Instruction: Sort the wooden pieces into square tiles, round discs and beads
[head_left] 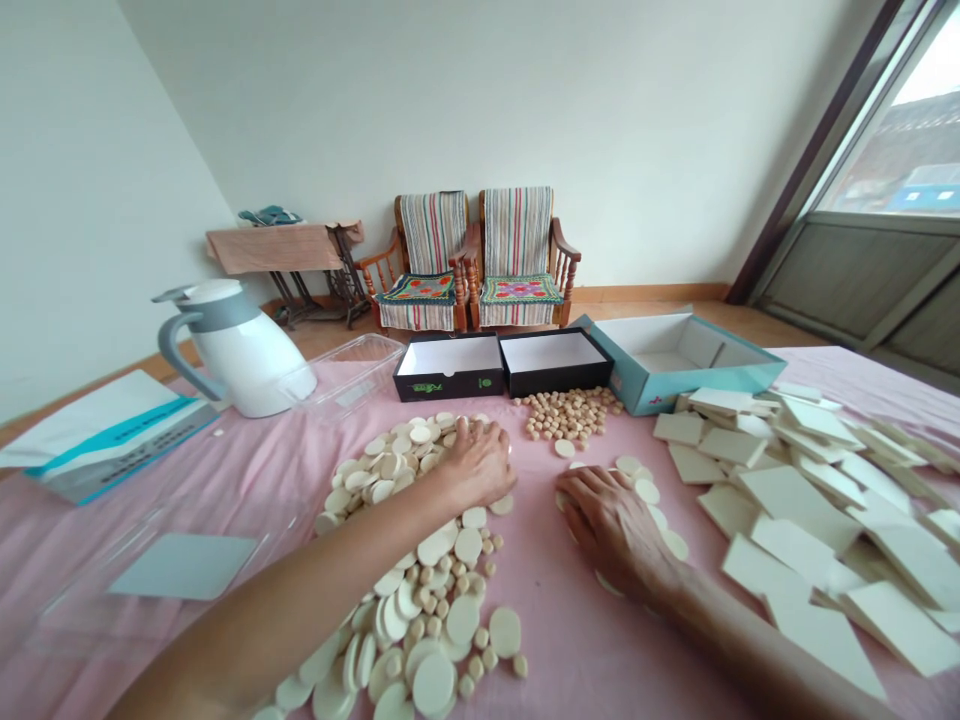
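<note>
My left hand [480, 462] rests palm down at the right edge of a heap of pale wooden discs [433, 683], its fingers apart and bent down over them. Whatever lies beneath that palm is hidden. Small wooden barrel-shaped pieces [442, 590] are mixed among the heap's near discs. Across a strip of pink cloth, my right hand [611, 520] lies palm down, fingers stretched and curving to the cloth. It covers part of a smaller group of discs [646, 490], which show around its edges. Neither hand visibly lifts anything.
Behind my hands stand two black boxes [450, 388] [559, 380] and a teal box [697, 388]. Small wooden pieces [574, 415] are piled before them. Square wooden tiles [802, 500] spread on the right. A white jug [247, 350] and clear plastic trays [97, 560] occupy the left.
</note>
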